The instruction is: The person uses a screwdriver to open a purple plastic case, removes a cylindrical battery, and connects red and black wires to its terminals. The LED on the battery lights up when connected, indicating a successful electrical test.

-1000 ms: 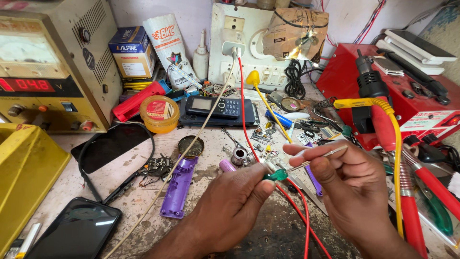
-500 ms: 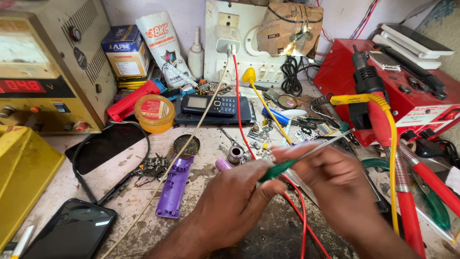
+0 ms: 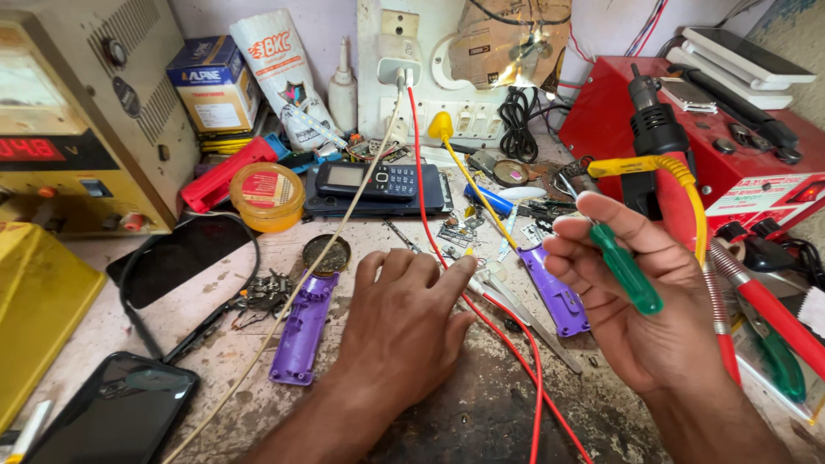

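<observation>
Far left: beige metal bench power supply with a red lit display (image 3: 77,146), set back against the wall. In front of it a black glossy smartphone (image 3: 112,412) lies flat near the bench edge. A round yellow plastic tub with a red label (image 3: 267,196) sits mid-bench, behind a long purple plastic phone shell half (image 3: 302,329).

Left hand (image 3: 404,331): palm down, flat on the worn bench top (image 3: 481,412), fingers spread and loose, gripping nothing. Fingertips lie by a pair of slim metal tweezers (image 3: 516,311) and a red wire (image 3: 516,335) running toward the near edge; whether they touch the tweezers cannot be told. Posture looks like bracing or feeling for a small part.

A second purple shell piece (image 3: 554,296) lies between the hands.

Right hand (image 3: 644,301): raised off the bench, fingers curled closed around a small green-handled screwdriver (image 3: 626,271), handle across the palm, tip hidden. Held clear, probably parked.

Far right: red metal rework station (image 3: 730,163).
</observation>
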